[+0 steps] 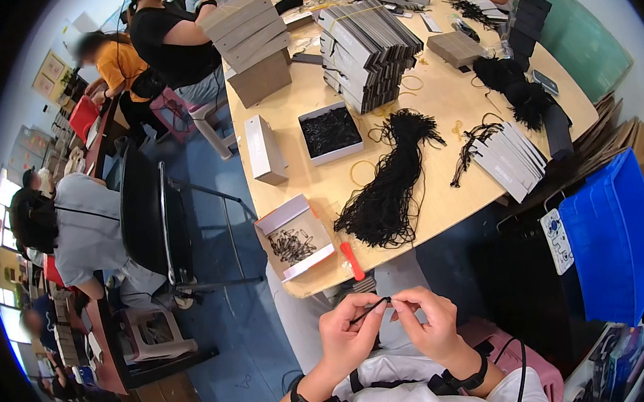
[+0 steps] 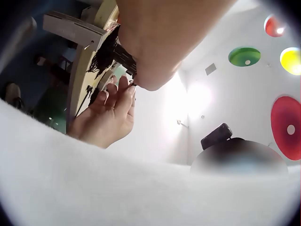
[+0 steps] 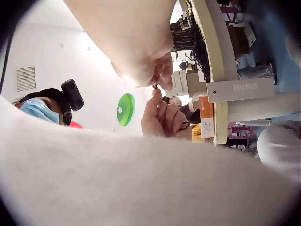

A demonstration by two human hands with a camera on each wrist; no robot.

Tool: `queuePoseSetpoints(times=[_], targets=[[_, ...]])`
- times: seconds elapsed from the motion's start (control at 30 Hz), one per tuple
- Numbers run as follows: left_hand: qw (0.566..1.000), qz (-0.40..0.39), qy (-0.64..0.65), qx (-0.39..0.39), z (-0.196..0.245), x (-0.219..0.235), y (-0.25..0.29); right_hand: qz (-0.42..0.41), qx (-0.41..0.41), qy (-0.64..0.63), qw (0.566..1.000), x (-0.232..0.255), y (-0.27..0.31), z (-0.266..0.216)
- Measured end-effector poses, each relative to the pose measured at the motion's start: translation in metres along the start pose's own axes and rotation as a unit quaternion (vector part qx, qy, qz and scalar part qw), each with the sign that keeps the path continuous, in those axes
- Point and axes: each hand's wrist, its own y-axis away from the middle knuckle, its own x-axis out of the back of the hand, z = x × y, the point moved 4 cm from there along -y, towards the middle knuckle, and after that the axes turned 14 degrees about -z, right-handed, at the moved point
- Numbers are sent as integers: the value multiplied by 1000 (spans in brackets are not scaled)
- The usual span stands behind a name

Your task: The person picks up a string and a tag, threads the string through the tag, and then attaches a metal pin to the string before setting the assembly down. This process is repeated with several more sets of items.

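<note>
In the head view both hands meet over the lap, just off the table's near edge. My left hand (image 1: 346, 333) pinches a short black cord (image 1: 364, 314) between thumb and fingers. The fingertips of my right hand (image 1: 428, 324) pinch the cord's end, right beside the left thumb. The right wrist view shows a small dark piece (image 3: 156, 86) between the fingertips of both hands; I cannot tell what it is. A loop of cord shows by the left fingers there. Nearest on the table is an open box (image 1: 326, 252) of small metal pins, with a red-handled tool (image 1: 352, 260) beside it.
A large bundle of black cords (image 1: 392, 184) lies on the table (image 1: 309, 183). Behind it stand a box of small black pieces (image 1: 333, 155) and a banded stack of grey cards (image 1: 363, 54). Tags with cords (image 1: 506, 160) fan out at right, near a blue bin (image 1: 616, 242).
</note>
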Motion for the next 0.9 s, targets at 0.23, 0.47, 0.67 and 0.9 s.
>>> queuePoseSetpoints(times=[0.23,0.47,0.67,0.9], targets=[[985,-30,-170,11,17,6,-5,-55,-71,-69,994,-1,0,12],[919,-69,-370,-119,14,8,-8,-125,-98,-54,986,4,-6,9],[885,-90,-429,-159,22,9,-11,-157,-109,-60,980,3,-5,17],[968,-134,139,158,-11,11,-9,-177,-28,10,984,5,-9,13]])
